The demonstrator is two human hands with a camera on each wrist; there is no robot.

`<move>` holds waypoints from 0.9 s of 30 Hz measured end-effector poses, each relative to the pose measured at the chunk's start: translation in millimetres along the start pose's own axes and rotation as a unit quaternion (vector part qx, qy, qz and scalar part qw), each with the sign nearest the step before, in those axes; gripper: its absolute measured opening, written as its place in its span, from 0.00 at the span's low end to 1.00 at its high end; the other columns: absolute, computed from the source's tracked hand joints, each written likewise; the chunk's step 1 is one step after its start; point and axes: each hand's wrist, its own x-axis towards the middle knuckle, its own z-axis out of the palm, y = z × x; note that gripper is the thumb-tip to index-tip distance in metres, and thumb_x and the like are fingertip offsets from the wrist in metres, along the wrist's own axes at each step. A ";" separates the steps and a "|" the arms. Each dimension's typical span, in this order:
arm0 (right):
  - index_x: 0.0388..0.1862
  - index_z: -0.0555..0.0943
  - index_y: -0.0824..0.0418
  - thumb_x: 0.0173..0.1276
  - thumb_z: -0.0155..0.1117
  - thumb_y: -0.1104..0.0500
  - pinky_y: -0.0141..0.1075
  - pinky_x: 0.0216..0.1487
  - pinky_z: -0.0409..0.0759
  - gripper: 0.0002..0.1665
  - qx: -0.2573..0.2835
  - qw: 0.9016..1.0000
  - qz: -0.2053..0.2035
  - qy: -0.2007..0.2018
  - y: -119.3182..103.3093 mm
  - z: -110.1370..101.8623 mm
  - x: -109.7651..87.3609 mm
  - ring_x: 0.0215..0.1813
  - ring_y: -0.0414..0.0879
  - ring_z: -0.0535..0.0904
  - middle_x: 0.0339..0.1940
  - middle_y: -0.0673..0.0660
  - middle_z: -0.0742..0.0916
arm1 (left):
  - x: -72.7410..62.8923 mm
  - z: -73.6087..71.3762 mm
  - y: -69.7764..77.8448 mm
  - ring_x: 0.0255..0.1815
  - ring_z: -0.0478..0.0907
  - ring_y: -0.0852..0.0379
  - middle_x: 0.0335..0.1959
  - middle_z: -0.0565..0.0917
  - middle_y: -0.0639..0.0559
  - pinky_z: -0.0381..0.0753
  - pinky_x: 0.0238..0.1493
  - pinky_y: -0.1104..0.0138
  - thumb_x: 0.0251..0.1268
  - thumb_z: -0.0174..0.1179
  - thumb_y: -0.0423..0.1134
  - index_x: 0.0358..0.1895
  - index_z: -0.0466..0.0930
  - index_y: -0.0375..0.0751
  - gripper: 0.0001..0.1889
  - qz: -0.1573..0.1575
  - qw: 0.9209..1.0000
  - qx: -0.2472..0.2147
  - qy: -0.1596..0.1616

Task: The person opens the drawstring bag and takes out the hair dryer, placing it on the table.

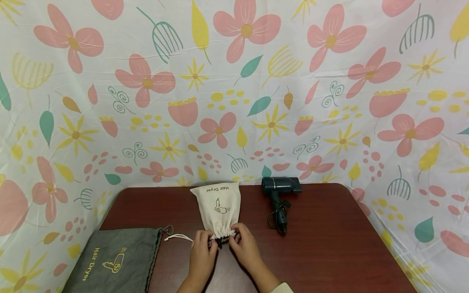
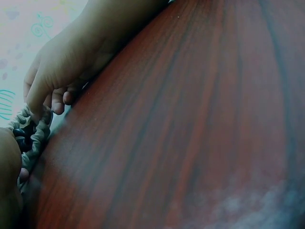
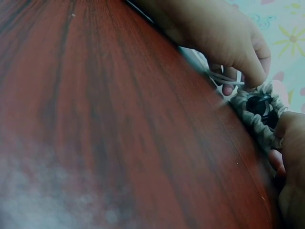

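Note:
A cream drawstring pouch printed "Hair Dryer" lies near the middle of the table, its gathered mouth toward me. My left hand pinches the left side of that mouth, and a white cord trails out beside it. On the opposite side my right hand grips the ruffled rim between thumb and fingers. Inside the partly drawn opening, the right wrist view shows a dark glossy thing, mostly hidden by the cloth. Both hands hold the rim close over the table.
A dark hair dryer with its cord wrapped at the handle lies at the back right. At the front left is a grey drawstring bag with yellow print. Behind the reddish-brown table hangs a flowered cloth.

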 end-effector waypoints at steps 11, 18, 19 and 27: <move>0.49 0.78 0.54 0.60 0.70 0.68 0.25 0.30 0.73 0.19 0.009 1.000 -0.010 0.016 2.8 1.2 -0.5 0.29 0.43 0.77 0.34 0.48 0.79 | 0.4 -0.4 -0.7 0.38 0.78 0.52 0.39 0.77 0.52 0.76 0.40 0.57 0.56 0.64 0.30 0.40 0.78 0.43 0.09 0.006 1.000 -0.005 0.012; 0.49 0.78 0.56 0.60 0.69 0.69 0.25 0.29 0.73 0.19 0.021 1.000 -0.010 0.021 3.1 1.2 0.4 0.28 0.40 0.75 0.34 0.49 0.79 | 0.6 -0.9 -1.0 0.38 0.77 0.52 0.39 0.77 0.51 0.76 0.39 0.57 0.56 0.64 0.30 0.41 0.79 0.43 0.10 0.010 1.000 -0.007 0.018; 0.49 0.78 0.55 0.60 0.69 0.69 0.25 0.29 0.73 0.19 0.022 1.000 -0.007 0.021 2.9 0.9 0.6 0.28 0.38 0.74 0.34 0.49 0.79 | 0.9 -1.2 -0.9 0.38 0.78 0.52 0.39 0.77 0.51 0.75 0.39 0.57 0.55 0.64 0.30 0.41 0.79 0.43 0.10 0.012 1.000 -0.007 0.021; 0.49 0.78 0.55 0.62 0.67 0.69 0.25 0.28 0.73 0.18 0.036 0.999 0.002 0.017 1.4 -1.1 0.5 0.28 0.34 0.72 0.34 0.51 0.79 | 1.6 -1.5 -1.0 0.35 0.76 0.53 0.37 0.77 0.49 0.74 0.37 0.59 0.53 0.64 0.28 0.40 0.79 0.40 0.11 0.037 0.998 -0.008 0.049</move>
